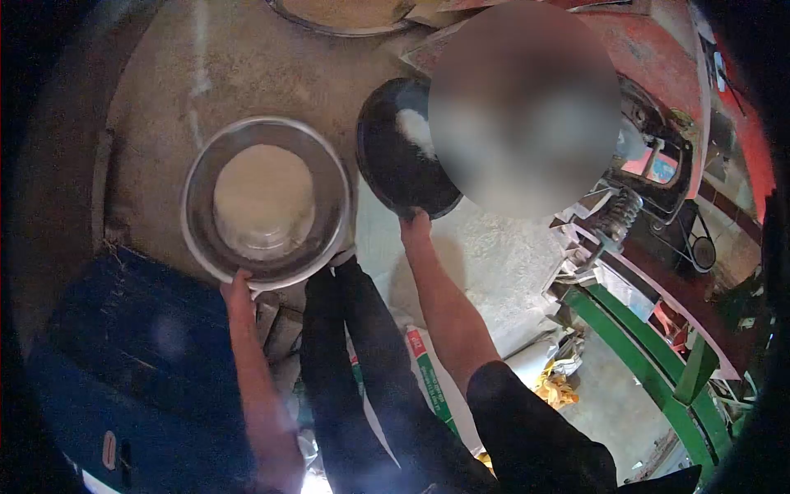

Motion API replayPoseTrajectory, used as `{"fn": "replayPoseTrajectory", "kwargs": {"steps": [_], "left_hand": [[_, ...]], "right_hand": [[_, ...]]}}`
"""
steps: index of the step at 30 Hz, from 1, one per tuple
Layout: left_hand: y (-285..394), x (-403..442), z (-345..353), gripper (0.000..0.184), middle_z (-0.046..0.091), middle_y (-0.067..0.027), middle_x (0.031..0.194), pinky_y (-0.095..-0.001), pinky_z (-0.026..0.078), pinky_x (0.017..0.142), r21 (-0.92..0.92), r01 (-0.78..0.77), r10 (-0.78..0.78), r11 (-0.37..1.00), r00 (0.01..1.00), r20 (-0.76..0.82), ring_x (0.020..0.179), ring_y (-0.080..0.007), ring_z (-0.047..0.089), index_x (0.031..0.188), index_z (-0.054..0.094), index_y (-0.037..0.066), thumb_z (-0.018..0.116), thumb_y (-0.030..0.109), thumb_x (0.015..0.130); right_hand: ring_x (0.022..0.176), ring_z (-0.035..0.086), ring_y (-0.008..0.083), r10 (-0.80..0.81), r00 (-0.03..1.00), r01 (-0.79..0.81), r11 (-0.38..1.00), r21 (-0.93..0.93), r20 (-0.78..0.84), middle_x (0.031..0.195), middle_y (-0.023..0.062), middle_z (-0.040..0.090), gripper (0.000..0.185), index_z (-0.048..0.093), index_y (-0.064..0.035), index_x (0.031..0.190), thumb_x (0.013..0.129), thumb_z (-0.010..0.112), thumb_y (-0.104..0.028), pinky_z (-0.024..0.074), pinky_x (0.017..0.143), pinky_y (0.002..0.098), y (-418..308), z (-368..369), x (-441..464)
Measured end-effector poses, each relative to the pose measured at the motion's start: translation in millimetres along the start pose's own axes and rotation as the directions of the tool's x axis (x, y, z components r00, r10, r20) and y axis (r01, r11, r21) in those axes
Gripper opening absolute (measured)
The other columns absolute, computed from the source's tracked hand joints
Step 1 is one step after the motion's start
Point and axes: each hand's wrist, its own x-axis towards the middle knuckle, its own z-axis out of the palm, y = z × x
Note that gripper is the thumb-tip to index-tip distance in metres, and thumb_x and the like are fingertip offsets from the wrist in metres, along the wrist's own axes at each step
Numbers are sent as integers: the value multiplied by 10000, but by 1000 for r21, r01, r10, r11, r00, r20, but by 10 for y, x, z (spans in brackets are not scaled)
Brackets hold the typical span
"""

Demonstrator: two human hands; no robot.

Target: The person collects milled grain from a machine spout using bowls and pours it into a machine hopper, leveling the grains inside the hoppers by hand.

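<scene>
A wide metal basin [203, 198] with a shiny rim holds a pale heap of fine grain or powder [263, 188]. My left hand [237, 288] is closed on the basin's near rim. To the right, my right hand [415, 224] grips the near edge of a round black pan [381, 156], which is tilted. A small patch of white material [414, 130] lies in the pan. The pan's right side disappears behind a blurred circle. Under both of my fingers, the parts curled beneath the rims are hidden.
A dark blue box-like surface [148, 370] fills the lower left. At right stand a red machine [658, 53], a coil spring [619, 216] and a green metal frame [650, 358]. A printed sack [436, 387] lies by my legs. Another round container [341, 15] shows at the top.
</scene>
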Motion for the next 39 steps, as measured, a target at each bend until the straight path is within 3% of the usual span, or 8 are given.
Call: {"fn": "replayPoseTrajectory", "kwargs": {"steps": [2,4,7,11,16,20,23,39], "left_hand": [[-115,-66,-192,555,484,-151,1098,-398,499,789,-128,-4,-6,992,997,-79,913,-243,546,1216,347,-77,566,-17,710],[-129,-130,-235,527,482,-136,1059,-391,511,769,-302,-24,-34,953,983,-183,898,-240,547,1194,372,-64,542,-76,696],[39,-333,-192,91,506,-55,734,-325,494,576,-428,-125,22,895,971,-237,591,-155,527,762,527,-23,588,-31,695],[87,-544,-450,472,494,-157,1045,-417,527,751,-327,84,-166,941,959,-231,911,-273,551,1135,438,-85,545,-59,676],[284,-1305,-374,402,527,-179,998,-467,535,737,-493,89,-137,866,988,-63,888,-300,564,1034,504,-104,555,-42,641],[623,-2086,-369,505,512,-186,1068,-525,533,710,-385,143,-150,912,989,14,907,-331,565,1118,473,-83,544,-45,620],[1013,-2764,-496,482,535,-173,1023,-505,547,688,-313,21,31,950,986,161,891,-327,579,1105,497,-44,544,-26,626],[3530,-5956,-1156,343,577,-157,853,-406,577,562,268,-595,453,758,775,441,676,-295,633,1017,497,-80,548,80,719]], "right_hand": [[898,597,304,129,992,-129,967,221,14,1026,153,586,276,566,7,1008,747,593,-79,509,716,399,-78,200,39],[954,573,314,680,700,-327,576,749,-218,1113,176,534,393,514,-6,1102,728,608,-78,492,772,423,-917,486,-12],[933,533,282,686,727,-500,560,661,-32,1082,126,512,353,487,-6,1080,763,553,-146,485,763,424,-896,400,164],[1070,478,288,667,743,-575,586,571,64,1178,132,474,495,423,-67,1205,769,594,-226,427,852,477,-1385,183,-17],[1220,372,296,339,867,-466,811,355,364,1283,101,404,594,368,-112,1299,811,585,-372,359,936,521,-1859,-124,-446],[1208,372,275,429,671,-652,730,205,604,1320,59,391,727,315,-130,1343,792,596,-512,357,950,495,-3420,-177,-1372],[1227,373,266,135,589,-579,758,299,797,1348,92,370,757,245,-111,1380,809,619,-438,345,982,497,-4726,-417,-2108],[766,565,222,-21,805,-377,753,539,593,907,93,557,511,473,6,1138,641,589,36,497,615,358,-6206,-1412,-3678]]}}
